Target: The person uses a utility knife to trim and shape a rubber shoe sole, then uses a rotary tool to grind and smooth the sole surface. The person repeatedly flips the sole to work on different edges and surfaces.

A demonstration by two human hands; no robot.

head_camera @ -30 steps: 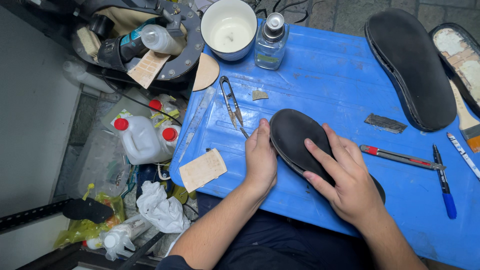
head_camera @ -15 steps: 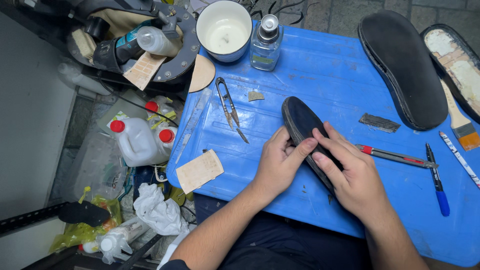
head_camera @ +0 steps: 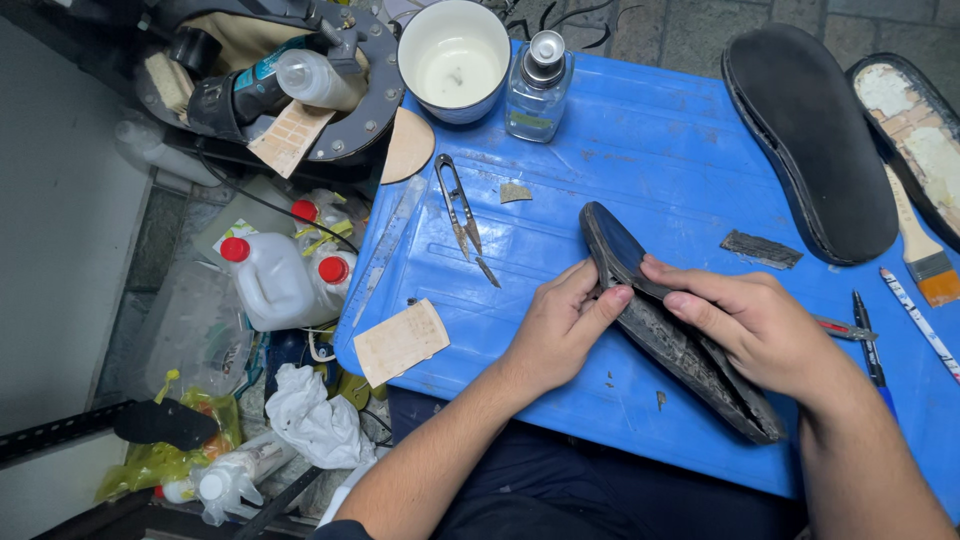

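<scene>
A worn black shoe sole (head_camera: 668,330) stands on its edge on the blue table (head_camera: 650,150), its rough side facing me. My left hand (head_camera: 560,325) grips the sole near its far end, thumb pressed against its side. My right hand (head_camera: 755,325) holds the sole's middle from the right, fingers curled over its upper edge. Both hands hold the same sole.
A second black sole (head_camera: 810,140) and an insole with glue patches (head_camera: 915,140) lie at the far right, with a brush (head_camera: 925,255) and pens (head_camera: 870,345). Thread snips (head_camera: 462,215), a white bowl (head_camera: 455,60), a glass bottle (head_camera: 538,85), sandpaper (head_camera: 400,340) and jugs (head_camera: 270,285) are on the left.
The sole lay flat under my hands a second ago. Both hands have tipped it up onto its edge, and its rough side has turned toward me.
</scene>
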